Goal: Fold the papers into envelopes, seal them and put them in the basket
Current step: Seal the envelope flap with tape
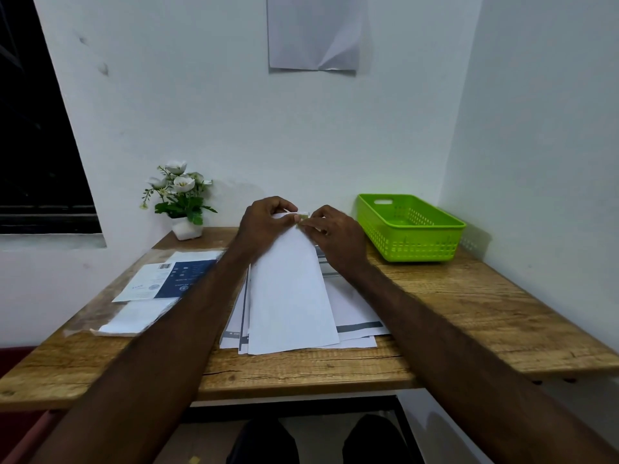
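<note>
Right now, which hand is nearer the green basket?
Right. The right hand works at the far end of the folded paper, just left of the green basket but not touching it. The left hand sits further left, beyond the right hand.

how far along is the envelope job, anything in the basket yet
Early on. Done: the top white paper already looks folded into a long narrow shape. In hand: the left hand pinches its far end while the right hand works a small piece there, apparently the seal. Left: the green basket shows nothing inside, and a stack of sheets still lies underneath.
</note>
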Available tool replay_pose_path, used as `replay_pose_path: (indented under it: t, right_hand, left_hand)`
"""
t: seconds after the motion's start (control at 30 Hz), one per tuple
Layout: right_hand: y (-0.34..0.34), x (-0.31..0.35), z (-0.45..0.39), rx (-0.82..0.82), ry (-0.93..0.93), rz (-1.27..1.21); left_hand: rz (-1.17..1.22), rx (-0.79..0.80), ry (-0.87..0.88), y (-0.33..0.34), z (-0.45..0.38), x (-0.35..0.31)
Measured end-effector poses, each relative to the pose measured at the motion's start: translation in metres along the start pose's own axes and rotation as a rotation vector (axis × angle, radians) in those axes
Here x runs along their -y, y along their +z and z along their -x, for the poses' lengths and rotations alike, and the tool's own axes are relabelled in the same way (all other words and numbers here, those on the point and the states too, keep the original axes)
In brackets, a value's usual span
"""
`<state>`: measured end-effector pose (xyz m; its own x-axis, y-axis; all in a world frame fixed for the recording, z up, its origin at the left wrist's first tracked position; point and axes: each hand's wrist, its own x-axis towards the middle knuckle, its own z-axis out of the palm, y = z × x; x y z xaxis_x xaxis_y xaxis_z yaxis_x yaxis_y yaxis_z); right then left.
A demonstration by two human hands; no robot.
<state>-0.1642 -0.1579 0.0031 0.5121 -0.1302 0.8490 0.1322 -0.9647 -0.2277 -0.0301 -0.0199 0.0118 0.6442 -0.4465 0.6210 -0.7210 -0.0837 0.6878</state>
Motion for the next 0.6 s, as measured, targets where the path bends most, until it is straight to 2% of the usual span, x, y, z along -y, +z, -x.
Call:
replay_pose_path:
  t: [0.6]
  right_hand:
    - [0.0018,-0.0079,-0.005,0.074,-0.008,0.042]
  left_hand:
    - [0.002,-0.004,-0.01,-0.0008,0.0016,-0.0028]
